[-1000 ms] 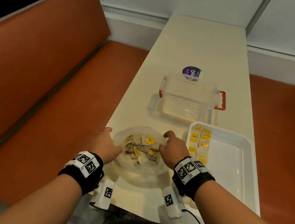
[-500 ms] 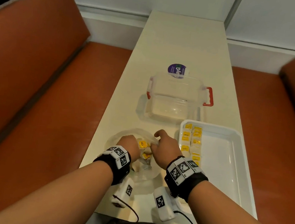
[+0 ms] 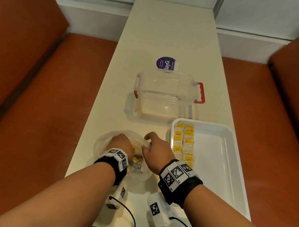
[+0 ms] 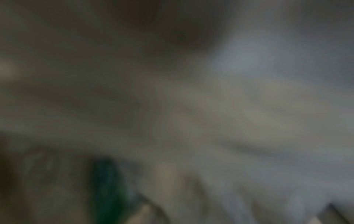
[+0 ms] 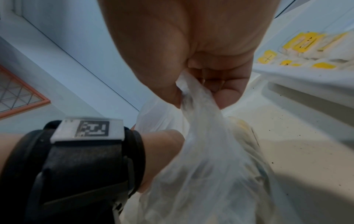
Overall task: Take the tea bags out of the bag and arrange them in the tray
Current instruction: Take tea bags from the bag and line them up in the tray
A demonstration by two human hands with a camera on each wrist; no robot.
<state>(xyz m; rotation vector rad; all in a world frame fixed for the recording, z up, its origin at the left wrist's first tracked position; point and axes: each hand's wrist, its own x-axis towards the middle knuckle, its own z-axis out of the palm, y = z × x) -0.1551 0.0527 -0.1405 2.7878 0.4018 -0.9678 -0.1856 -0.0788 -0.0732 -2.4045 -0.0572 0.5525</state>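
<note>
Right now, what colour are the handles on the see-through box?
Red. The clear box has red handles, best seen in the head view.

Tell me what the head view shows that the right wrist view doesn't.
Only the head view shows the clear plastic box with red handles, the round purple sticker and the left hand reaching into the thin clear plastic bag. Only the right wrist view shows the right hand pinching the bag's edge. Both show the white tray with yellow-labelled tea bags.

The left hand (image 3: 121,143) has moved from the bag's (image 3: 103,141) rim down inside it
</note>
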